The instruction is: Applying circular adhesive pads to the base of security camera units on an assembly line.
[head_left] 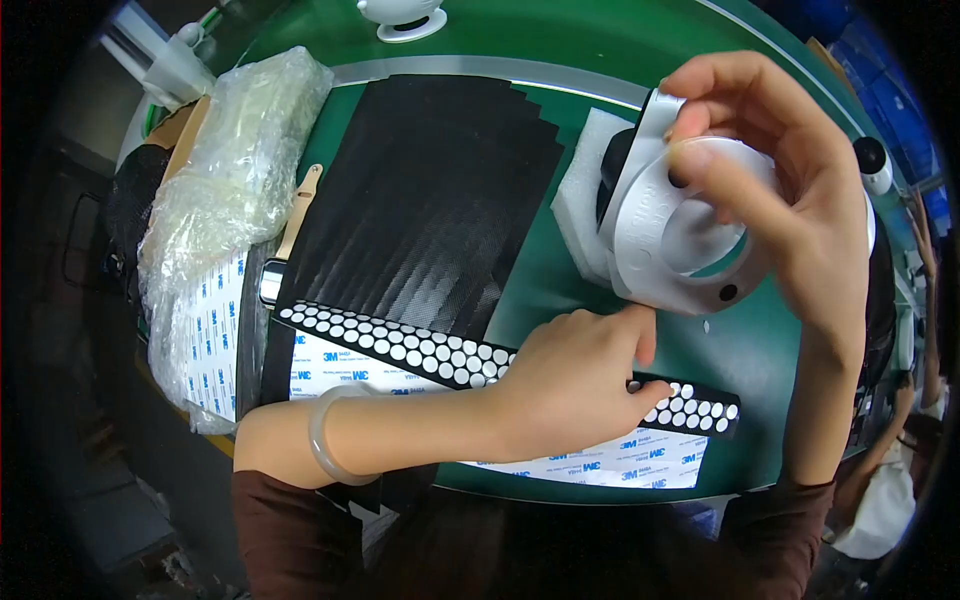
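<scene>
My right hand (790, 190) is raised at the right and closed around a white ring-shaped plastic part (640, 235). This part has a wide central opening and dark round spots on its face; one black spot shows on its lower rim. My left hand (575, 385) reaches across a black strip (400, 345) covered with rows of white round stickers. Its thumb lies on the strip, and the index finger is bent above, apart from the thumb. The other fingers are curled and partly hidden; nothing shows between them. Beneath the strip lies a white sheet (640, 460) with blue print.
Black textured sheets (430, 190) are stacked across the green table (550, 285). Clear plastic wrap (240, 150) bulges at the left. White foam (580, 200) stands behind the ring part. A white device (402, 15) sits at the far edge; another person's arm (885, 430) shows far right.
</scene>
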{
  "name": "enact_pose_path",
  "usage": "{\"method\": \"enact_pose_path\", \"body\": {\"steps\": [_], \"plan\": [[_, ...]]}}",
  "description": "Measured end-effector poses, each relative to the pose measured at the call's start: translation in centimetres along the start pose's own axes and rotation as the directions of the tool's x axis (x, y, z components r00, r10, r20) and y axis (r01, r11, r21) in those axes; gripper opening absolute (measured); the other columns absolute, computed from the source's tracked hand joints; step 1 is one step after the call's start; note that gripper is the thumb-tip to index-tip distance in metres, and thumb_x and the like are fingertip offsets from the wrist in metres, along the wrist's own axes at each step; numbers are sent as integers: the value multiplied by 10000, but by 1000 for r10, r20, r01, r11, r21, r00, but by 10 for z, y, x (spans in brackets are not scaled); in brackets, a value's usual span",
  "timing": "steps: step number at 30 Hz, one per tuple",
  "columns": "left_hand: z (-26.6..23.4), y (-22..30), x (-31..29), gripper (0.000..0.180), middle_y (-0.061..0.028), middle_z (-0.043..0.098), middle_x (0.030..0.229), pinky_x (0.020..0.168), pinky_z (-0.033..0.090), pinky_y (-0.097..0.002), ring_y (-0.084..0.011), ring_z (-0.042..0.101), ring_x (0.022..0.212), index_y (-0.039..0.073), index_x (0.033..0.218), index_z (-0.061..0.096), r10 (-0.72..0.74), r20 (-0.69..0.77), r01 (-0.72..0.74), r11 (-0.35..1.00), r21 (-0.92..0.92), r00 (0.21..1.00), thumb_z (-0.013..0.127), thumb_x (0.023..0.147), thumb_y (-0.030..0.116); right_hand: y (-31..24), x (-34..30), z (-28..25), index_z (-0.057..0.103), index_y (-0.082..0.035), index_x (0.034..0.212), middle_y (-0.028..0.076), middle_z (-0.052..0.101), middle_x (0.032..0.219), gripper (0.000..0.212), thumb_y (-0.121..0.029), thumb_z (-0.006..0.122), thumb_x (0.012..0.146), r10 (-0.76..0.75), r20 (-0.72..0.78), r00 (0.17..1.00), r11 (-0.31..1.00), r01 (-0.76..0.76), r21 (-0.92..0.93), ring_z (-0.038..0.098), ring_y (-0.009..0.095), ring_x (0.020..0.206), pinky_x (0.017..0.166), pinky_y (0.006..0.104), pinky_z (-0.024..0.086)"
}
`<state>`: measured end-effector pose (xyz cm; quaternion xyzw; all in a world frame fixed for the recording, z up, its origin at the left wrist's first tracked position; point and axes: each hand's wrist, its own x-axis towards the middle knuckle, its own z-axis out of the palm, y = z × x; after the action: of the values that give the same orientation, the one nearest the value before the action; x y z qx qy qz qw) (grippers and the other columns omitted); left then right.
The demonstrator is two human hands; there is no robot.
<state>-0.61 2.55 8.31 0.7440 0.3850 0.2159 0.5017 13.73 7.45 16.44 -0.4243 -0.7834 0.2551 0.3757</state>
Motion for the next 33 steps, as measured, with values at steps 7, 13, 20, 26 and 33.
{"method": "enact_pose_path", "body": {"steps": [7,13,20,26,33], "plan": [[-1,-2,2,135,-74,602,597,502,428,-279,-183,579,491,52,732,617,78,188,-99,989,106,979,640,747,185,10,8,-5,559,-16,983,2,555,715,311,-26,622,679,93,120,988,973,-116,202,524,57,696,652,166,394],[-5,0,-3,117,-82,614,625,549,457,-232,-137,600,549,20,775,630,39,33,-39,999,-8,999,629,761,136,2,-11,-17,555,24,1015,106,591,963,207,-53,505,829,-281,-120,952,949,257,-184,565,167,928,797,244,422],[-11,15,-1,71,-94,615,624,528,457,-229,-140,602,538,7,726,630,89,-25,-87,993,79,996,644,728,77,6,-112,-17,639,-19,806,104,617,718,180,-56,674,634,234,52,971,942,-214,-260,591,241,653,597,298,455],[-3,18,-2,93,-105,638,676,518,476,-238,-190,629,570,41,811,661,298,4,-294,939,177,955,649,724,70,15,-125,-9,632,-29,775,93,610,701,112,-23,650,664,219,24,975,975,-218,-46,580,243,598,544,298,453],[2,24,2,55,-71,615,626,488,441,-200,-87,575,524,10,769,638,174,-79,-169,984,58,982,622,724,37,20,-130,-1,649,-64,787,48,604,812,272,-89,617,518,-286,-139,948,828,172,-534,580,197,716,591,303,492]]}}
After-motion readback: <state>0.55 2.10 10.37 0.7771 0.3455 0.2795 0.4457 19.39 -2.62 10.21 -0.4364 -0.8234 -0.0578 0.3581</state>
